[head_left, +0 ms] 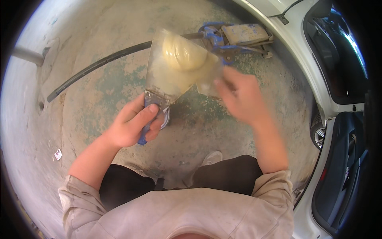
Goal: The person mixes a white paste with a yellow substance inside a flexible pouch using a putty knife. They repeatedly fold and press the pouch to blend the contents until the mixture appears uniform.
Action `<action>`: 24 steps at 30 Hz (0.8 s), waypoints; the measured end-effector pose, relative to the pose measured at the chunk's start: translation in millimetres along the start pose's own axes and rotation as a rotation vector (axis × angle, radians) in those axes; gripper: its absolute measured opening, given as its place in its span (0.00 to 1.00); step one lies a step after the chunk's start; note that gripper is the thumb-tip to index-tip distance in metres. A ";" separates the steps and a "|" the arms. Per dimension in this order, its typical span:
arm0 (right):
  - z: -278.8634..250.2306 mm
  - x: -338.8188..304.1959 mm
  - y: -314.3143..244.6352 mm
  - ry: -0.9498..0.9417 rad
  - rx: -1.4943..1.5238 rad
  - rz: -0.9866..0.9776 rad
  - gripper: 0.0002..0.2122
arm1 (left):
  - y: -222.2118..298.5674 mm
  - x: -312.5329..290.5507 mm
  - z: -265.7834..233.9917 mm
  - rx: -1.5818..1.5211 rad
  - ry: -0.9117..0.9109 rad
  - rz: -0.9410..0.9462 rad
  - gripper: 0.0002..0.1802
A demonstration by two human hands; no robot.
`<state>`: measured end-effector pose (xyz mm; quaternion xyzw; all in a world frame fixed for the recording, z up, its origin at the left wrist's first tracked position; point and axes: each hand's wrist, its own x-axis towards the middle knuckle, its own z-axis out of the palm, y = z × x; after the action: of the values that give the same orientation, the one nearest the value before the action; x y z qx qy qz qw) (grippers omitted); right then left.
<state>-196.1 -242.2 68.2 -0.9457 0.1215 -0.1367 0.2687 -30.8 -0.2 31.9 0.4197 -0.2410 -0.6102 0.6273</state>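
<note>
My left hand (135,121) is closed round the blue handle of a wide putty knife (159,77), its broad blade pointing away from me. A glossy mound of pale yellow putty (181,51) sits on the far part of that blade, with a thinner smear around it. At the blade's right edge, my right hand (240,95) is closed on a thin flat spreader (207,87). Motion blurs that hand and the spreader, so the exact contact is unclear. Partly hidden behind my left hand is the pale round rim of a container (166,118).
A blue floor jack (238,36) stands on the worn concrete floor beyond my hands, its long black handle (103,60) reaching left. To the right is a white car (294,51) with an open door (338,171). A grey pipe (28,55) meets the floor at far left.
</note>
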 end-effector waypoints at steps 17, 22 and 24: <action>-12.4 -1.3 -18.2 0.241 0.118 -0.187 0.10 | -3.6 -2.6 -6.8 0.109 -0.021 -0.126 0.12; 4.6 0.4 7.1 -0.003 0.312 0.252 0.11 | 1.4 -0.9 -4.6 -0.109 0.009 0.022 0.14; 16.5 10.3 11.3 0.237 0.897 0.453 0.13 | 0.6 2.9 -6.6 -0.098 0.029 0.069 0.17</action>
<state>-182.9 -246.8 50.6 -0.6654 0.2824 -0.2200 0.6551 -24.7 -1.5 28.2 0.3887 -0.2159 -0.5930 0.6714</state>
